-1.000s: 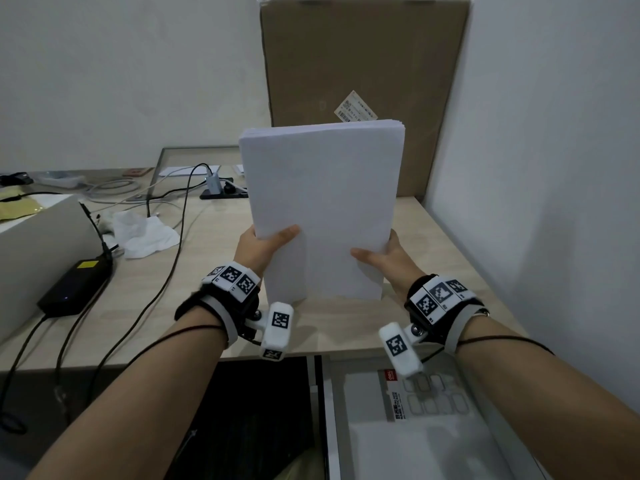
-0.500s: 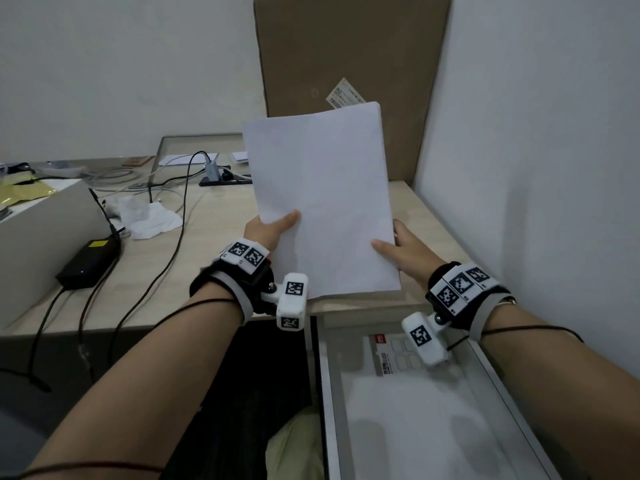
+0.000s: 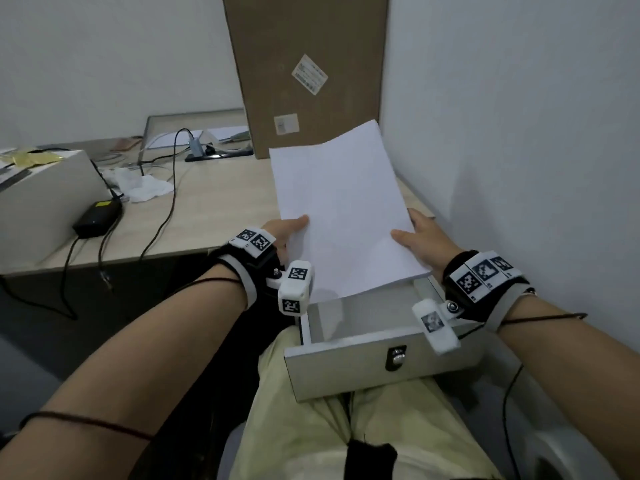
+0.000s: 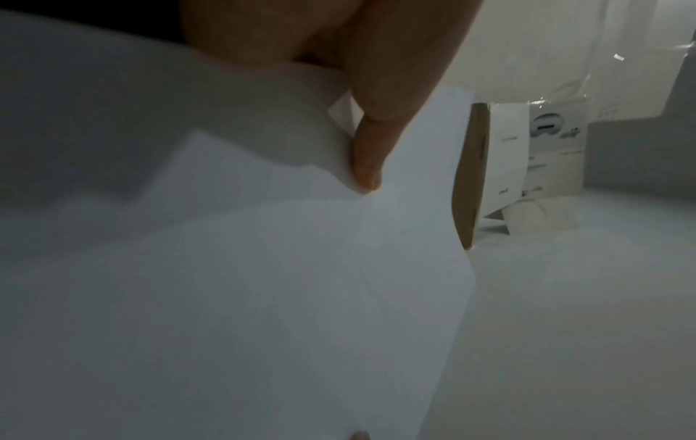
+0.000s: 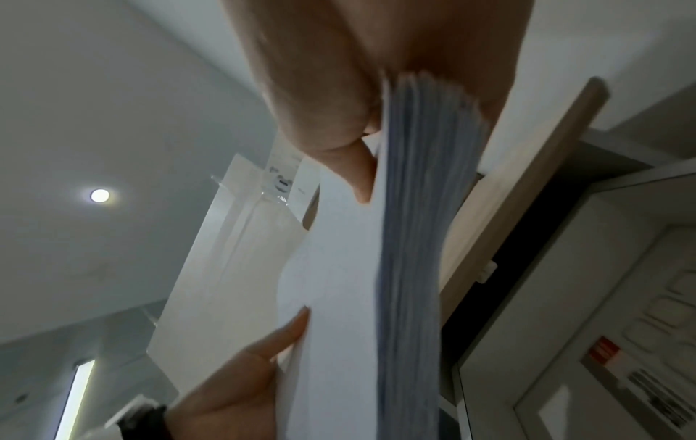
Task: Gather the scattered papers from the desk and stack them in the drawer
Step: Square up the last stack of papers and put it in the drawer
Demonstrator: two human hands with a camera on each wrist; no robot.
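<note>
A thick stack of white papers (image 3: 343, 209) is held tilted, its near edge low over the open grey drawer (image 3: 346, 362) below the desk's right end. My left hand (image 3: 285, 232) grips the stack's left edge, thumb on top. My right hand (image 3: 415, 237) grips its right edge, thumb on top and fingers underneath. In the right wrist view the stack's sheet edges (image 5: 421, 208) run between thumb and fingers, and the left hand (image 5: 248, 357) shows below. In the left wrist view my thumb (image 4: 371, 143) presses on the top sheet (image 4: 244, 282).
A tall cardboard box (image 3: 308, 71) leans on the wall behind the desk (image 3: 214, 209). A black power brick (image 3: 97, 216), cables, a crumpled white cloth (image 3: 142, 183) and a grey box (image 3: 41, 199) lie at left. The wall (image 3: 519, 150) is close on the right. My lap lies under the drawer front.
The stack has come down from upright over the desk and moved right and toward me, tilting flatter over the open drawer. Both hands kept their grip.
</note>
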